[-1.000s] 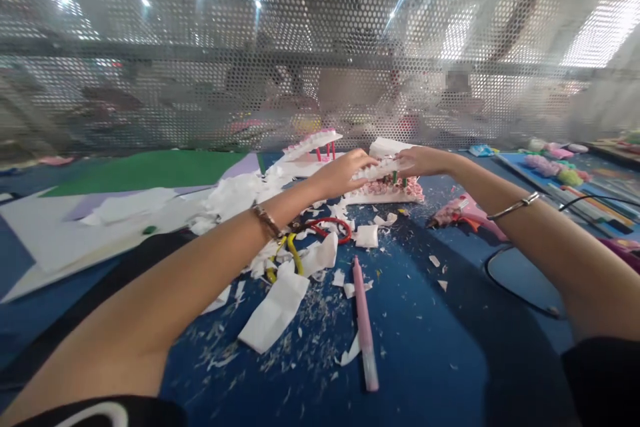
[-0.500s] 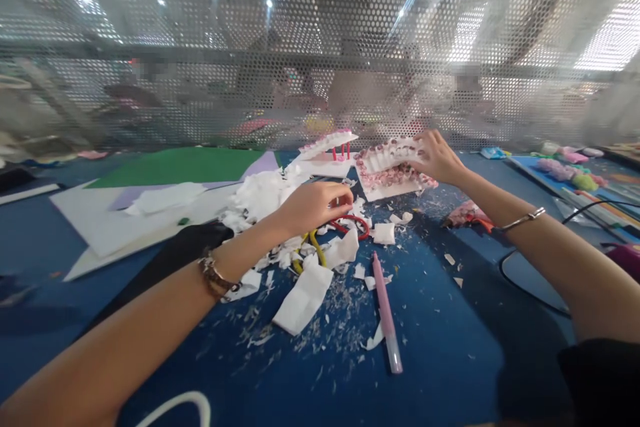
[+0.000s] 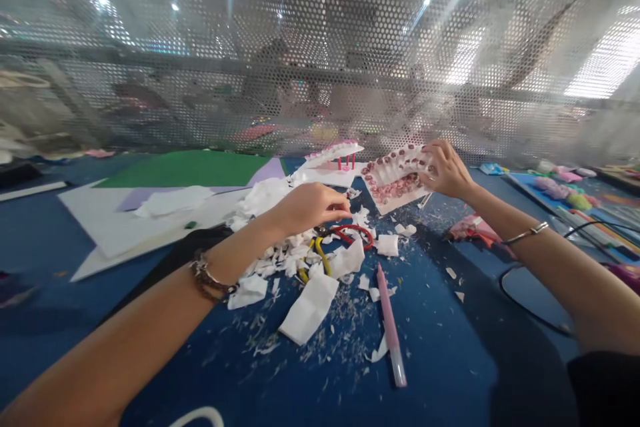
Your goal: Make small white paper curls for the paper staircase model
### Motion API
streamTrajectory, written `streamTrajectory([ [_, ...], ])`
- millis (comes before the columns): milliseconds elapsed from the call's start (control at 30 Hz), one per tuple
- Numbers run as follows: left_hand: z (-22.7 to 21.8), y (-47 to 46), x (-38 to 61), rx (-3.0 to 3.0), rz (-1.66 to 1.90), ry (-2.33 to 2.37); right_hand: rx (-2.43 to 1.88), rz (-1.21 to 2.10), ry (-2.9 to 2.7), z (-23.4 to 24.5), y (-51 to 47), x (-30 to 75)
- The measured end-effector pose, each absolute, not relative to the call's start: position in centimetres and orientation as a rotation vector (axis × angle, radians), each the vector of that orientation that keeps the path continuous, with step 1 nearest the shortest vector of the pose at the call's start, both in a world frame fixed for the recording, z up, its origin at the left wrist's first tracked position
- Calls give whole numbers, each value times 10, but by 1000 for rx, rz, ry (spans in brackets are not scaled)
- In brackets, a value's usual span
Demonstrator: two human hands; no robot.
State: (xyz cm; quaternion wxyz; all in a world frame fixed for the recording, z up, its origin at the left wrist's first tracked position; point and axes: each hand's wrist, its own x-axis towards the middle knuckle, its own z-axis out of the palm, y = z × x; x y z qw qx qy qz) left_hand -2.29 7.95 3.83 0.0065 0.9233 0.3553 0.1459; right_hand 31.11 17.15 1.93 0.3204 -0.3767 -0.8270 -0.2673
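My right hand (image 3: pixel 447 170) pinches the right end of a white foam-like strip dotted with brownish-pink pieces (image 3: pixel 400 163). The strip is raised over a white base covered in pink bits (image 3: pixel 395 193). My left hand (image 3: pixel 317 207) is above the scraps with its fingers curled together; whatever may be in them is hidden. Just under that hand lie a tool with red handles (image 3: pixel 367 237) and one with yellow handles (image 3: pixel 323 260), their working ends buried. Torn white pieces (image 3: pixel 310 310) surround them. Behind stands a small white model on pink posts (image 3: pixel 345 163).
A pink marker (image 3: pixel 390 327) lies in front on the blue table. Green sheet (image 3: pixel 185 169) and white boards (image 3: pixel 110 227) are at left. A pink packet (image 3: pixel 473 230), a black cable (image 3: pixel 525 310) and coloured clay lumps (image 3: pixel 555 187) lie at right. A perforated metal screen (image 3: pixel 320 47) rises behind.
The view has shifted slightly. My right hand has lowered a little, and the strip's dots now face me more. My left fingers have drawn closer together.
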Motion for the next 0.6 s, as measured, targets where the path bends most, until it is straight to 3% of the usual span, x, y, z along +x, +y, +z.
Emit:
streamTrajectory([
  [133, 42, 77, -25, 2888, 501, 1203, -990, -769, -2193, 20, 174, 308],
  [300, 21, 89, -17, 2312, 996, 1256, -975, -747, -2018, 28, 163, 293],
  [433, 5, 97, -10, 1804, 1011, 1031, -910, -696, -2034, 35, 133, 270],
  [600, 4, 91, -6, 1738, 1009, 1028, -896, -663, -2126, 39, 108, 252],
])
